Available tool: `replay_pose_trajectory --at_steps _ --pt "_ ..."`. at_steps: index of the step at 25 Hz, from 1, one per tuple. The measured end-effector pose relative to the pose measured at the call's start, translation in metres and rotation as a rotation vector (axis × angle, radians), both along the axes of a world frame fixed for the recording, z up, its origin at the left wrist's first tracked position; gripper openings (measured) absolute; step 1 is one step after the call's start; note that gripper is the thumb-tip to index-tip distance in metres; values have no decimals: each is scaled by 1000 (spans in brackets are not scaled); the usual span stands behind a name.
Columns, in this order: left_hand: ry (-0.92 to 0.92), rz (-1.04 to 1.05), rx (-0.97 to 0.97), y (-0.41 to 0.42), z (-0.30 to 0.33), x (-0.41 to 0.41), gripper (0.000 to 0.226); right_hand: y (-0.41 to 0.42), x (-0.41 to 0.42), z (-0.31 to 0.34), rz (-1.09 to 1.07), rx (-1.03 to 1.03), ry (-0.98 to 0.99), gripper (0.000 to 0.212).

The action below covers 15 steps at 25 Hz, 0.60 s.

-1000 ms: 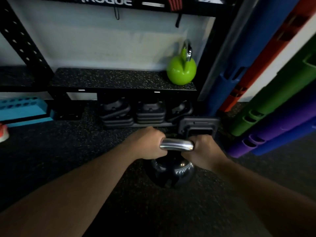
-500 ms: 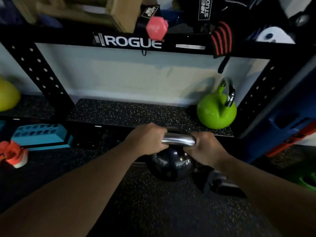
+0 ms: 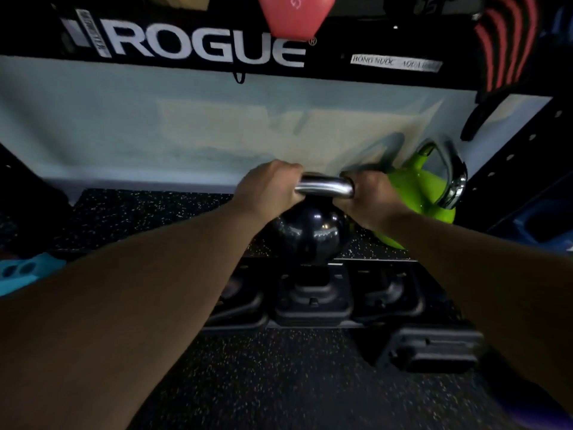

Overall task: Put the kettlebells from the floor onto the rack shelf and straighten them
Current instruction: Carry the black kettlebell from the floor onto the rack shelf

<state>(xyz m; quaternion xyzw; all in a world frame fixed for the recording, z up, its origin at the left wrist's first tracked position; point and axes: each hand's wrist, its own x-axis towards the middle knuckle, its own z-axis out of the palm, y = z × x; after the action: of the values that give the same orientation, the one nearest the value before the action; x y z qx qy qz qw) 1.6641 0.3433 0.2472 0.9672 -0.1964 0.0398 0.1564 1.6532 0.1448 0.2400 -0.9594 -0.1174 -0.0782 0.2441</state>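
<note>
Kettlebell, black [image 3: 305, 234], chrome handle [image 3: 324, 188]: raised from floor level a second ago, now carried up to the front edge of the rack shelf [image 3: 139, 218]; contact with the shelf mat not discernible.

Nearest, below the black kettlebell: speckled floor [image 3: 263, 377]; row of dark stacked weights [image 3: 311, 301] under the shelf lip; one more dark block [image 3: 434, 352] lower right.

At the kettlebell: left hand [image 3: 268, 190] wrapped tight around the handle's left end, right hand [image 3: 367, 198] wrapped tight around its right end, fingers fully curled on both.

Just right of the black kettlebell, on the shelf: green kettlebell [image 3: 418, 193], already placed, handle turned side-on.

Left of the black kettlebell: bare shelf mat.

Behind and above: pale wall [image 3: 155, 125], crossbeam lettered ROGUE [image 3: 198, 46].

Status, judged: lift nearly complete; lowering, release and straightening outstanding.
</note>
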Motion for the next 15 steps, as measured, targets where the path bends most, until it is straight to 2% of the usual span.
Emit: replay_pose_trajectory --at_steps 4,8,11,15 --pt "52 38 -7 -13 -13 35 16 -4 31 -12 -57 -15 32 7" --pt "108 46 -108 -20 -17 64 23 -8 53 -17 -147 18 65 11" --pt "134 82 -76 -23 -19 85 33 -6 67 -17 -153 100 156 29" --pt "168 109 -24 -26 -21 95 41 0 78 -16 -136 -29 264 39"
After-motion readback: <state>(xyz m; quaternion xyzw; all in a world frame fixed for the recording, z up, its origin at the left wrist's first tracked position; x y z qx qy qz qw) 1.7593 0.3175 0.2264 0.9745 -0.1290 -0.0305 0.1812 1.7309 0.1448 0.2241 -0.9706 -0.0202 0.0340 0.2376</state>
